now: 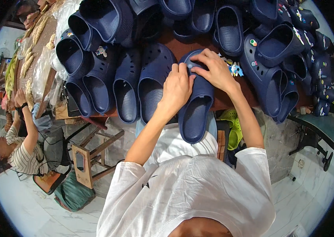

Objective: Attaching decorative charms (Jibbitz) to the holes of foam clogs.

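A navy foam clog [195, 114] lies in front of me, toe pointing away and heel over the table's near edge. My left hand [178, 85] is closed on the left side of its upper, fingers curled near the holes. My right hand [214, 71] rests on the toe, thumb and forefinger bent close around a small round pale-blue piece [191, 65] on the upper. What the fingertips press on is partly hidden. Several colourful shoe charms [234, 68] lie just right of that hand. Another navy clog [153, 94] stands beside my left hand.
Navy clogs crowd the brown table [224, 102]; some at the right carry charms, such as this clog [262, 73]. Wooden stools [83, 166] stand at the left, where another person [25, 152] works. A chair [320, 128] is at the right, green clogs [234, 132] below the table.
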The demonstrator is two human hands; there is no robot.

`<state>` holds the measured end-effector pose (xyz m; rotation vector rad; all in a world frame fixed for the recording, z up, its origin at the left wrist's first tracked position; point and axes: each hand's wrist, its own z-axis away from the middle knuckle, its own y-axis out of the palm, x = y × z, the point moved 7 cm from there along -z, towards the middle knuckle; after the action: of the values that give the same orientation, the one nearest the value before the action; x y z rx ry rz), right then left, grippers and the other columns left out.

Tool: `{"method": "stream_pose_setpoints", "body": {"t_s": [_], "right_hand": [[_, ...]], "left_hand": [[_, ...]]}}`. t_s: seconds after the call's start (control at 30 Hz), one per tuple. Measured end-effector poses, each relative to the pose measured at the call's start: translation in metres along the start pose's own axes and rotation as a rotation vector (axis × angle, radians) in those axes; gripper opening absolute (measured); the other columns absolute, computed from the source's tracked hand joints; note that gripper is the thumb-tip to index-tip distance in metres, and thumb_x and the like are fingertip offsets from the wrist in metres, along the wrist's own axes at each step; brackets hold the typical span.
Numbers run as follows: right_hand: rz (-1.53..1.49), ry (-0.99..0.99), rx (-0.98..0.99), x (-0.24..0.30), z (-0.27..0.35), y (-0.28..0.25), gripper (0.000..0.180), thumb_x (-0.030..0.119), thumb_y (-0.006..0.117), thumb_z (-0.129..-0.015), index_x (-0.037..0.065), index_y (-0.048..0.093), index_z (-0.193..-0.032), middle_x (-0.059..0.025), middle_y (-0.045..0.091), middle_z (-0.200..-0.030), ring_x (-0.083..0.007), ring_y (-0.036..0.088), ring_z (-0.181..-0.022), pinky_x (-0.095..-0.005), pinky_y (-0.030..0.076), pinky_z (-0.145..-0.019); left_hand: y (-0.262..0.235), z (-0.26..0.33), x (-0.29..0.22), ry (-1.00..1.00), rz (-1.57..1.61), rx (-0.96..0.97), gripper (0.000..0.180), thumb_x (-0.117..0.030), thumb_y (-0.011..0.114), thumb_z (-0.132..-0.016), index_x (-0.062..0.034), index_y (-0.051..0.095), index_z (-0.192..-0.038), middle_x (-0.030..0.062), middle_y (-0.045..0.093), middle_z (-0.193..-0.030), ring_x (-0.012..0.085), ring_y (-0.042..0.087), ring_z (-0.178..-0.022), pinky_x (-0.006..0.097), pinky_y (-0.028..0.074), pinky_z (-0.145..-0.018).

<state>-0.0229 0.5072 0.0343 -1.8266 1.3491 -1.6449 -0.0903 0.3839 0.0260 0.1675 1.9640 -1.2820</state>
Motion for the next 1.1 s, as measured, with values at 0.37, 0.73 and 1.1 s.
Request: {"method": "stream_pose_setpoints", "body": {"t_s": [0.37,0.73,1.1], "right_hand": [[0.113,0.011,-0.019,-0.004,-0.021,0.011,0.035,0.028,0.08,-0.071,0.009,0.064,-0.096,-0.0089,0.062,-0.086,-0.0296,0.065,-0.081,-0.0407,0.051,-0.07],[0.303,-0.075,0.004,0.013,-0.022,0.021,0.024,0.021,0.075,-0.074,0.002,0.064,-0.084,-0.013,0.061,-0.085,-0.0337,0.065,-0.079,-0.043,0.053,-0.067],[0.231,-0.235,0.007,0.014,-0.026,0.03,0.016,0.014,0.069,-0.075,0.0,0.063,-0.069,-0.0141,0.061,-0.077,-0.0335,0.065,-0.072,-0.043,0.053,-0.064]], "left_hand": [[0.008,0.001,0.006,-0.034,-0.085,-0.001,0.027,-0.018,0.063,-0.093,0.0054,0.055,-0.103,0.0271,0.057,-0.097,0.0458,0.063,-0.08,0.05,0.054,-0.067],[0.008,0.002,0.006,-0.032,-0.184,-0.021,0.024,-0.02,0.063,-0.092,0.0025,0.055,-0.095,0.0243,0.059,-0.093,0.0443,0.065,-0.077,0.05,0.055,-0.064],[0.007,0.004,0.005,-0.032,-0.21,-0.057,0.023,-0.021,0.062,-0.093,0.0007,0.056,-0.096,0.022,0.059,-0.094,0.0429,0.065,-0.078,0.05,0.053,-0.062]]}}
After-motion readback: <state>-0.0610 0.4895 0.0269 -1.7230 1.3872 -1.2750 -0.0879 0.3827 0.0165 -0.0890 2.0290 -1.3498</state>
